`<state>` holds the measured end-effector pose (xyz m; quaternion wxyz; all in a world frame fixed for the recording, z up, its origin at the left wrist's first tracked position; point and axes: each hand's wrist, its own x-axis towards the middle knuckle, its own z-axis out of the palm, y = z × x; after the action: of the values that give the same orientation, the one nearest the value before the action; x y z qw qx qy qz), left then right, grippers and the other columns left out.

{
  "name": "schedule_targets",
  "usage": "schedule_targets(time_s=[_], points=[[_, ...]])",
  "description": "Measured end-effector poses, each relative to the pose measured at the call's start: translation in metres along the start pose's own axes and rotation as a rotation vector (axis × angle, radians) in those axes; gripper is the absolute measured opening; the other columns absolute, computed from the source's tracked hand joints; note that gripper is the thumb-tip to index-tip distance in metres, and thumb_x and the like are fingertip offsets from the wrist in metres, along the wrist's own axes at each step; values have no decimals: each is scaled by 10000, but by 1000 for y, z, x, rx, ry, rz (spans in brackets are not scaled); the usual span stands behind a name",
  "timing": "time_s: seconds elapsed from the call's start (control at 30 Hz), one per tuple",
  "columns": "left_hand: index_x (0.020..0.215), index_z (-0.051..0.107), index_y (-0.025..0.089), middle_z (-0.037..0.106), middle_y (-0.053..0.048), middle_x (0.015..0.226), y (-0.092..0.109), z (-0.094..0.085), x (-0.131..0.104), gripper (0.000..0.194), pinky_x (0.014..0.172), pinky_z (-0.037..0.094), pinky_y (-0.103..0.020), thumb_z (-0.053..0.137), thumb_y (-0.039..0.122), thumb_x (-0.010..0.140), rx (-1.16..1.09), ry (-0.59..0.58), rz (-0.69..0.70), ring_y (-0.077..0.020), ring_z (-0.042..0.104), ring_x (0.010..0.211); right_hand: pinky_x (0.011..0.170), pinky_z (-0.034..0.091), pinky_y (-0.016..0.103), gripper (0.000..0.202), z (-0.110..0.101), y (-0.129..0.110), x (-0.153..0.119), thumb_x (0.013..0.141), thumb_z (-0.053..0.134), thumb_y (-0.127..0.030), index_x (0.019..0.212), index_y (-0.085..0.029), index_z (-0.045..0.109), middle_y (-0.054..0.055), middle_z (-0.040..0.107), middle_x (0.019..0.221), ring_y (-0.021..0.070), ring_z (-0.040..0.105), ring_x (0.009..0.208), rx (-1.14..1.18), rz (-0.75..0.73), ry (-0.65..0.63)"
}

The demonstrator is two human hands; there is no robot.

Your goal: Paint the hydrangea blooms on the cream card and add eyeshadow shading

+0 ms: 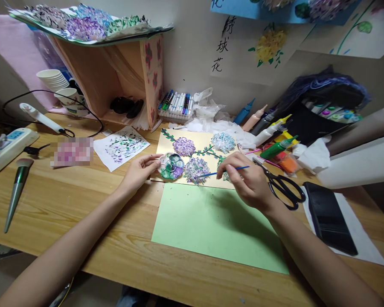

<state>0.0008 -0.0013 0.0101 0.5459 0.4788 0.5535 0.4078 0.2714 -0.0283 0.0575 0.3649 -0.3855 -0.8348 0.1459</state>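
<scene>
Between the fingers of my right hand (248, 179) is a thin blue paintbrush (222, 172), its tip over a purple and white paper flower (196, 169). My left hand (143, 170) grips the edge of a small round paint palette (171, 165) smeared with green, purple and white. The flower belongs to a cream sheet (168, 145) that also bears a purple flower (184, 146), a blue flower (223, 142) and green leafy vines. My right hand partly covers a greenish flower at the sheet's right. Below it lies a light green sheet (211, 226).
Black scissors (284, 187) and a black case (331, 217) lie to the right. Paint bottles (278, 147), marker pens (177, 104) and crumpled tissue (208, 111) stand behind. At left are a makeup brush (19, 187), a power strip (11, 147) and a paint-spotted paper (121, 147).
</scene>
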Motion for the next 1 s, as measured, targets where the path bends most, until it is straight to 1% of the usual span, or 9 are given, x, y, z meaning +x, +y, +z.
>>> schedule_targets(time_s=[0.07,0.13,0.2,0.3,0.37,0.5,0.63,0.8,1.0], points=[[1078,643,150,667,-103,1112,1,0,0,472,838,519,-308,695,408,687,6,3,-7,-230,622,1010,693,415,351,276,-1,-2,-1,909,336,-203,776,-218,578,39,593,723,188,520,739,36,8,92],[1058,656,160,674,-98,1101,1,0,-1,459,831,519,-296,705,409,677,2,4,-5,-222,627,997,725,420,364,259,1,-4,-2,910,344,-210,832,-225,590,41,609,766,194,530,774,73,10,129],[1043,663,163,680,-97,1085,1,1,-1,455,824,521,-288,714,412,666,-2,11,-2,-215,634,979,740,429,369,241,5,-5,-3,909,354,-214,895,-231,594,46,614,827,201,533,825,93,2,69],[1069,646,153,679,-101,1084,0,1,0,478,817,522,-283,702,420,676,3,0,-2,-212,636,974,747,445,368,225,14,-5,-3,910,368,-213,953,-233,588,52,609,867,203,526,868,77,-23,-102],[1082,637,144,677,-103,1088,0,1,0,489,820,520,-277,695,422,684,4,-16,1,-209,634,977,752,446,365,221,18,-4,-4,911,371,-201,960,-231,585,51,612,862,200,521,870,64,-35,-145],[1061,649,149,676,-101,1089,0,1,-1,472,820,520,-277,706,415,675,1,-9,7,-208,636,970,755,440,357,227,19,-3,-4,910,369,-189,980,-227,582,49,614,878,196,514,885,66,-13,-79],[1060,655,154,678,-104,1086,1,2,-1,462,818,522,-289,708,406,676,4,-17,-20,-211,641,954,752,431,363,225,17,-3,-3,906,374,-194,937,-228,595,41,622,856,196,529,853,40,-9,-115],[1064,649,148,673,-103,1098,1,1,0,475,827,520,-296,706,412,674,-10,-6,-7,-220,635,971,733,411,358,277,7,0,0,914,336,-181,813,-220,592,40,620,781,191,529,792,37,38,138],[1059,653,146,679,-105,1083,0,1,0,486,816,527,-296,712,423,664,-4,-8,-2,-218,639,958,729,399,353,264,7,2,1,911,349,-177,789,-214,580,35,613,754,191,518,775,-75,34,56]])
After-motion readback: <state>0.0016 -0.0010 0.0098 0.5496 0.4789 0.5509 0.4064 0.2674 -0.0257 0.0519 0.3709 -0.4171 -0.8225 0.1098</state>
